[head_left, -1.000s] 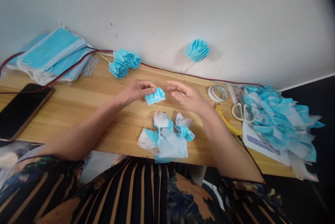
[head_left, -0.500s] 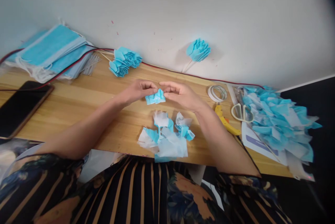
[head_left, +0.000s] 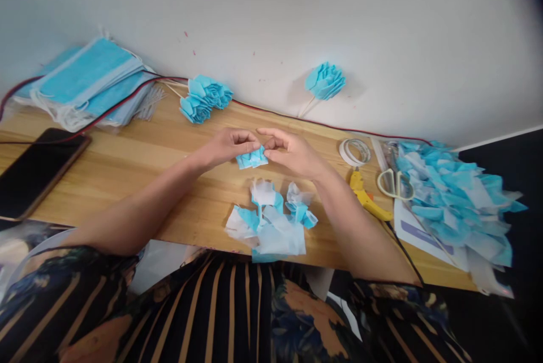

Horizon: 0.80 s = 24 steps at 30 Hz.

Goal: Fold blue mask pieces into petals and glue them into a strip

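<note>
A small creased piece of blue mask fabric (head_left: 251, 159) is held above the wooden table, its pale lower edge hanging down. My left hand (head_left: 231, 143) pinches its top between thumb and fingers. At its right end, the thumb and fingers of my right hand (head_left: 288, 151) close on the edge, with the index finger stretched out above. Below the hands lie several loose blue and white fabric pieces (head_left: 280, 230), some crumpled, some flat.
Blue face masks (head_left: 91, 77) are stacked at the back left, above a phone (head_left: 40, 168). Finished blue flowers (head_left: 206, 97) lie along the wall; another flower (head_left: 326, 81) leans on it. Right: tape roll (head_left: 354, 152), yellow glue gun (head_left: 367, 196), scissors (head_left: 395, 184), fabric heap (head_left: 458, 199).
The fingers have shifted slightly on the fabric piece, and my right index finger is straighter and more raised. The whole view has moved a little; the table things lie as before.
</note>
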Tool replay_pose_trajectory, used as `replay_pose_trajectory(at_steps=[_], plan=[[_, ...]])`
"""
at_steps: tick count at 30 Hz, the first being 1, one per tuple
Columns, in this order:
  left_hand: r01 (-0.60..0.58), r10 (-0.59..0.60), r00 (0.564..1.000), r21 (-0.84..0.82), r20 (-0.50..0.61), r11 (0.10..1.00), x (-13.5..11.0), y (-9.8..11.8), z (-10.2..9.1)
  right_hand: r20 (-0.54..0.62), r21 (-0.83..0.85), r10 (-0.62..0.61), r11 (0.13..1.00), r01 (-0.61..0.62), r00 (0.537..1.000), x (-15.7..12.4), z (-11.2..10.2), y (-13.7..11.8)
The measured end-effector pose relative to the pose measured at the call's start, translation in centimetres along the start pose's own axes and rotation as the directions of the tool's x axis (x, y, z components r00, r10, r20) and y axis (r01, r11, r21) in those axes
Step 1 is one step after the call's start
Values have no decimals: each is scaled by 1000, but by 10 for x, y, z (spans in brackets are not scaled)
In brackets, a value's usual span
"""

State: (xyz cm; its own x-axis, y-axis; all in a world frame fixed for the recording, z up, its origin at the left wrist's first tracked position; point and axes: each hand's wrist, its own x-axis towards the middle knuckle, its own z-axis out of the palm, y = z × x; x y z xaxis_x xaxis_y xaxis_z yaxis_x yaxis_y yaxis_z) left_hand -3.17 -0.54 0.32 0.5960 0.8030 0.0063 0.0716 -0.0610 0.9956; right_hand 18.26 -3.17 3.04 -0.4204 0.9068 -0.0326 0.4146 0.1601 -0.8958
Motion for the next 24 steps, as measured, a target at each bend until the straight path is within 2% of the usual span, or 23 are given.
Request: replay_pose_trajectory(at_steps=[4, 11, 14, 17, 21, 24], plan=[[-1, 1, 1000, 2, -7, 1000, 1, -3, -1, 2, -11, 13, 1000, -13, 1000, 1, 1, 1], [48, -49, 996, -22, -76, 999, 3, -6, -1, 8, 105, 42, 994, -42, 999, -8, -2, 12], [38, -40, 997, -21, -71, 999, 4, -8, -1, -58, 91, 16, 996, -11, 998, -13, -2, 11], [22, -22, 997, 8, -75, 1000, 5, -11, -2, -192, -37, -23, 999, 16, 981, -26, -8, 3], [24, -3, 994, 187, -112, 982, 11, -15, -8, -330, -175, -35, 984, -25, 943, -62, -29, -6], [-6, 65, 992, 487, -105, 873, 22, -12, -13, -409, -203, -18, 977, -71, 912, -97, -43, -4]])
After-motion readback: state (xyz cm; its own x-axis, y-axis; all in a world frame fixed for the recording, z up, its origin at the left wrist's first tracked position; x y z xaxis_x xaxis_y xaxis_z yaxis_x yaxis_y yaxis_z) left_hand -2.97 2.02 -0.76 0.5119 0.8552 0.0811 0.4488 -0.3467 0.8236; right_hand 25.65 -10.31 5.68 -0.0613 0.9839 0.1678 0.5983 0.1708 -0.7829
